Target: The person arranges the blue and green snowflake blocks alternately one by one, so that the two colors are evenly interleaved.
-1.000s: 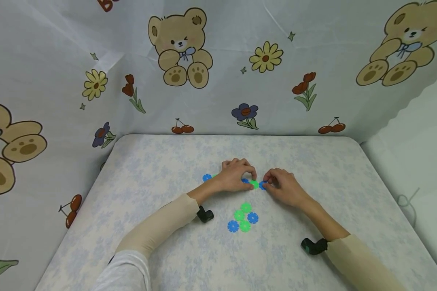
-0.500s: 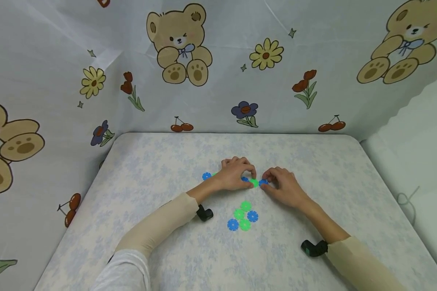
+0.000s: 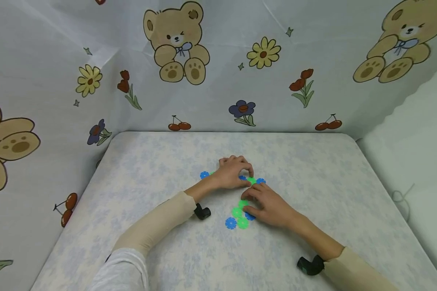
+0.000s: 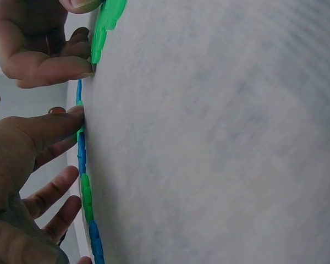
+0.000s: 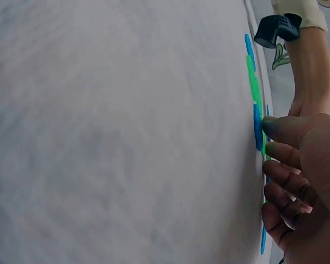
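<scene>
A row of flat notched interlocking discs, blue and green by turns, lies across the table, partly hidden by my left hand. My left thumb and index finger pinch a green disc near the row's right end. A blue disc lies at that end. My right hand is lower, over a small group of loose discs. Its thumb is at a blue disc and its index finger reaches a green disc; no disc is lifted.
Loose green and blue discs lie on the near side of the group. Black wrist devices are on both forearms. The pale patterned table ends at a bear-print curtain behind.
My right hand has left the blue disc at the row's right end and come down toward me to the loose discs. My left hand stays on the green disc.
</scene>
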`<state>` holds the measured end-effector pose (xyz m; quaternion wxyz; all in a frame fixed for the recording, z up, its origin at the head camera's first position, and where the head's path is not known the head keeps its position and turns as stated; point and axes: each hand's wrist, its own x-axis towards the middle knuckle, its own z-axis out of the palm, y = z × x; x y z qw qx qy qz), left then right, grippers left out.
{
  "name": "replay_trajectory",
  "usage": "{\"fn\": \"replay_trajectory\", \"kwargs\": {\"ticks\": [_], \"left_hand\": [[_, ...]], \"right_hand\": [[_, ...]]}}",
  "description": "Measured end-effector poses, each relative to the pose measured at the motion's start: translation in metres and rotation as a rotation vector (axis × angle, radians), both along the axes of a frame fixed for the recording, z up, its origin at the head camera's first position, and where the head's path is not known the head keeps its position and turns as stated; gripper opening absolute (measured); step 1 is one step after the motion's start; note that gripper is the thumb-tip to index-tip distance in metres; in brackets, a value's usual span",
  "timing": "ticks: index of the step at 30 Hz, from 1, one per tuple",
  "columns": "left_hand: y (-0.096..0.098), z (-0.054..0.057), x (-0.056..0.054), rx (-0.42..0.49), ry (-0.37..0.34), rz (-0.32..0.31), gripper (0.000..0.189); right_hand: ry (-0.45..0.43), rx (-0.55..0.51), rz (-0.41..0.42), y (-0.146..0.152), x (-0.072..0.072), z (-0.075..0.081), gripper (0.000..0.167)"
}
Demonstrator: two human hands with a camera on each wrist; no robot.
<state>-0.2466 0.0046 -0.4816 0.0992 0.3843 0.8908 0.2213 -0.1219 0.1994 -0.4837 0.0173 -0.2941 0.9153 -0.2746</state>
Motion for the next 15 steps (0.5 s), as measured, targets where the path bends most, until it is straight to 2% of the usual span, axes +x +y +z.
{"fn": "replay_trajectory", "kwargs": {"ticks": [7,12,15], "left_hand": [[0.0,0.005,0.003,-0.015,-0.015,-0.002,0.019],[0.0,0.007,0.005,-0.004,-0.035,-0.007,0.019],[0.002,0.009,0.008,0.01,-0.044,-0.011,0.021]], "right_hand": [[-0.098,-0.036,-0.049,-0.005,0.005,0.003,0.02],[-0.219,-0.223,-0.062,0.007,0.002,0.006,0.009],[-0.237,-0.293,-0.101,0.021,-0.001,0.007,0.006]]}}
